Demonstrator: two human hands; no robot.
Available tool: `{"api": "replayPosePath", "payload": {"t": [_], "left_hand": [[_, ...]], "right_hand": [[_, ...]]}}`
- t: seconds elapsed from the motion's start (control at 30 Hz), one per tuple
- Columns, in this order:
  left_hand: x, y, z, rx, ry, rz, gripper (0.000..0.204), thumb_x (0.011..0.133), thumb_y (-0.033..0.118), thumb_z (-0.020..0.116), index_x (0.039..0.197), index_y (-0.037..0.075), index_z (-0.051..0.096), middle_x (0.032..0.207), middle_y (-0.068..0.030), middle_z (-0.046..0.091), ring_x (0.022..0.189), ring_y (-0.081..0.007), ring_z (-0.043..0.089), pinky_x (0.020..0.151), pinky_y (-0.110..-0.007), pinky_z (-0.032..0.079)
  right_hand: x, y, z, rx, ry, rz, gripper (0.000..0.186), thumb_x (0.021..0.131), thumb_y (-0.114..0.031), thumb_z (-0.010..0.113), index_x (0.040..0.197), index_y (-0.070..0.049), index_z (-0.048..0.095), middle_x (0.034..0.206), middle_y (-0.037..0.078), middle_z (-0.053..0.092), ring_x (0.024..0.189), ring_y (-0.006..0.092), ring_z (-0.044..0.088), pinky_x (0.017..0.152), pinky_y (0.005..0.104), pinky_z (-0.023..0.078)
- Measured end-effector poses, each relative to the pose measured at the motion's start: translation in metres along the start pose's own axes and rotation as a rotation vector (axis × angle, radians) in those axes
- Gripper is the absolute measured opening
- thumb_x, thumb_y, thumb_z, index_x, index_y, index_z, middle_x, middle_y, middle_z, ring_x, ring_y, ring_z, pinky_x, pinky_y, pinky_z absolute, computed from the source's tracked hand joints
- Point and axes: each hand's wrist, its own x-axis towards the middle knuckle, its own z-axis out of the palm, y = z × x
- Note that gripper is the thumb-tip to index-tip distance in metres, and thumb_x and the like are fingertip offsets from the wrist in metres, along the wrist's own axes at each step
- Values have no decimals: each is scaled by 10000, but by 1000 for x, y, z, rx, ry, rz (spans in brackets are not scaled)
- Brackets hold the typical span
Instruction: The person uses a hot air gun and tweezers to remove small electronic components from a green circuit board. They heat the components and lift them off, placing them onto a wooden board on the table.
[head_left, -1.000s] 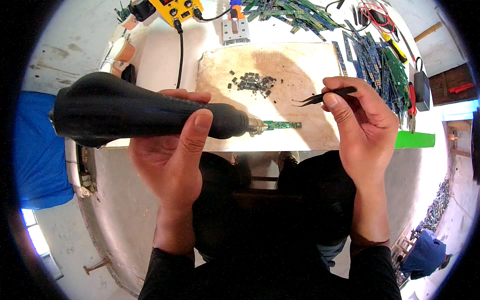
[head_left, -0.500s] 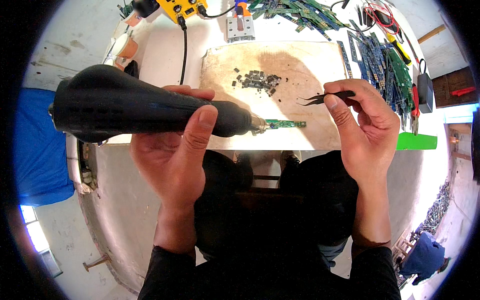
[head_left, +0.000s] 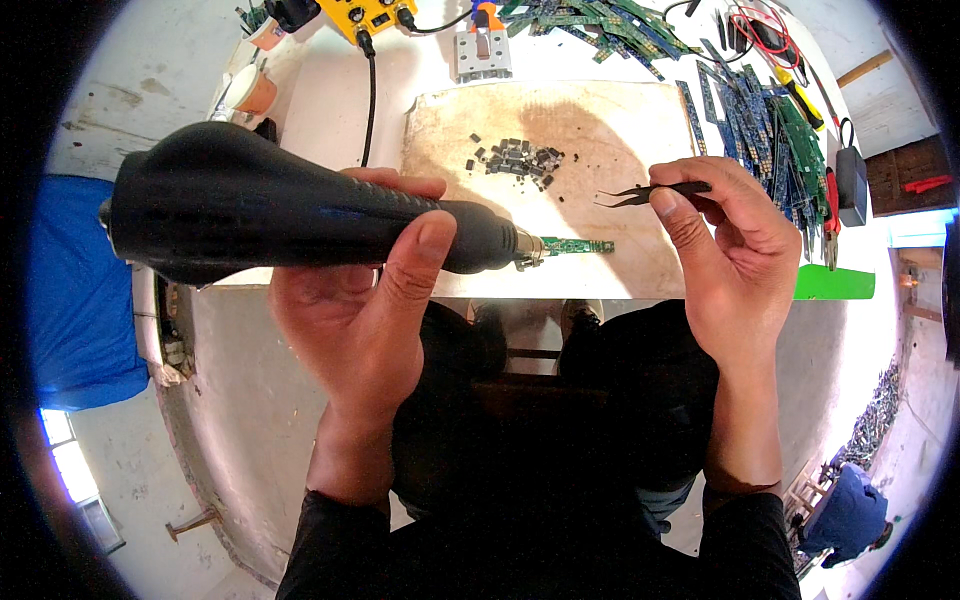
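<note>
Gripping black hot-air gun (head_left: 300,215) in left hand (head_left: 365,300), nozzle at green circuit strip (head_left: 580,246) on table (head_left: 620,130); right hand (head_left: 735,250) fingers (head_left: 675,215) pinch black tweezers (head_left: 650,192); loose chips (head_left: 515,160) piled beyond.

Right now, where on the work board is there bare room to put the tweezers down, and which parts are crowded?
The work board is bare between the pile of small black parts and its right edge, above the tweezers in the right hand. Its lower left corner near the hot-air tool is also bare. Crowded: the stacked circuit boards to the right.
</note>
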Motion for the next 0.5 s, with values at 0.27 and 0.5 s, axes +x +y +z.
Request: {"api": "replayPosePath", "payload": {"t": [0.27, 0.5], "left_hand": [[2, 1, 3, 19, 31, 5, 382, 911, -1, 815, 1230, -23, 605, 1155, -155, 716, 1088, -233, 725, 970, -358, 610], [3, -3, -2, 37, 40, -20, 391, 914, -1, 810, 1248, -14, 606, 1159, -159, 717, 1104, -238, 725, 967, -363, 621]], "right_hand": [[0, -1, 0, 17, -6, 22, 131, 922, 32, 746, 1051, 28, 763, 999, 99, 755, 889, 138, 688, 824, 260, 547], [-3, -3, 1, 62, -10, 109, 129, 935, 37, 740, 1062, 33, 758, 1019, 84, 760, 895, 109, 688, 817, 245, 548]]}}
